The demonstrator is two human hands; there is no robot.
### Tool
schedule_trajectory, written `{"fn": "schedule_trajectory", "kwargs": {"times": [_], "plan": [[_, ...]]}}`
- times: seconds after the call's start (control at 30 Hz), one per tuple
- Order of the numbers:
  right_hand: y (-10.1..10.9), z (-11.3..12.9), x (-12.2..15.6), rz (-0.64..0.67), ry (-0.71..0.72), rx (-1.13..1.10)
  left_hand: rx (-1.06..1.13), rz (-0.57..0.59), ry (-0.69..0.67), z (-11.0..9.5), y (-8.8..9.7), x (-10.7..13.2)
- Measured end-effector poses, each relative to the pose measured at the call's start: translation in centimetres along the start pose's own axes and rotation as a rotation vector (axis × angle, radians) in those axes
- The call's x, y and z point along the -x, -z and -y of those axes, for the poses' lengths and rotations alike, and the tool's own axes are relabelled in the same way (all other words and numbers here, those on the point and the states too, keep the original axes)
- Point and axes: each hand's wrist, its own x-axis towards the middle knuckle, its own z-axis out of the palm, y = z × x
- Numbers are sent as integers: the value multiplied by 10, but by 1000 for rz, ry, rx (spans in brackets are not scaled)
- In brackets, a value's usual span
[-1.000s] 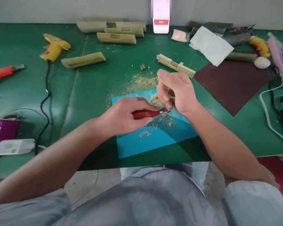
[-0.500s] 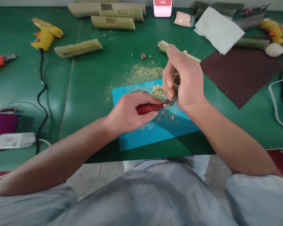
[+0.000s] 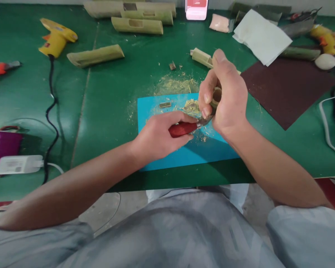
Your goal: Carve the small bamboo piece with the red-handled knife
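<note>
My left hand [image 3: 163, 136] is closed round the red handle of a carving knife [image 3: 184, 129], whose metal blade points right. My right hand [image 3: 227, 95] wraps round a short hollow bamboo tube [image 3: 217, 96], its open end facing me. The blade reaches the tube's lower edge, close to my right fingertips; its tip is hidden there. Both hands are over a blue sheet [image 3: 173, 158] strewn with pale shavings [image 3: 192, 106]. A small flat bamboo piece [image 3: 165, 105] lies on the sheet left of the shavings.
A yellow glue gun [image 3: 56, 39] and a cut bamboo tube [image 3: 96, 56] lie left. More bamboo tubes [image 3: 136, 25] line the back. A carved bamboo piece [image 3: 201, 57] lies behind my right hand. White paper [image 3: 262, 37] and a dark brown sheet [image 3: 287, 89] are at right.
Both hands, still holding the knife and the bamboo tube, appear slightly farther right. The view has shifted a little, and the small flat bamboo piece shows more fully.
</note>
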Motion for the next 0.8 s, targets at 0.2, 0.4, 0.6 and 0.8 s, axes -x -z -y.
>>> {"fn": "schedule_trajectory", "kwargs": {"times": [0.2,0.4,0.6,0.8], "plan": [[5,-6,-6,147,8,-22,216,70,81,12,9,-14],[3,-4,-5,129,26,14,267,98,120,18,12,-17],[6,-4,-6,194,30,-1,294,138,137,23,15,-22],[12,-4,-9,283,-6,37,362,183,89,31,17,-28]]}}
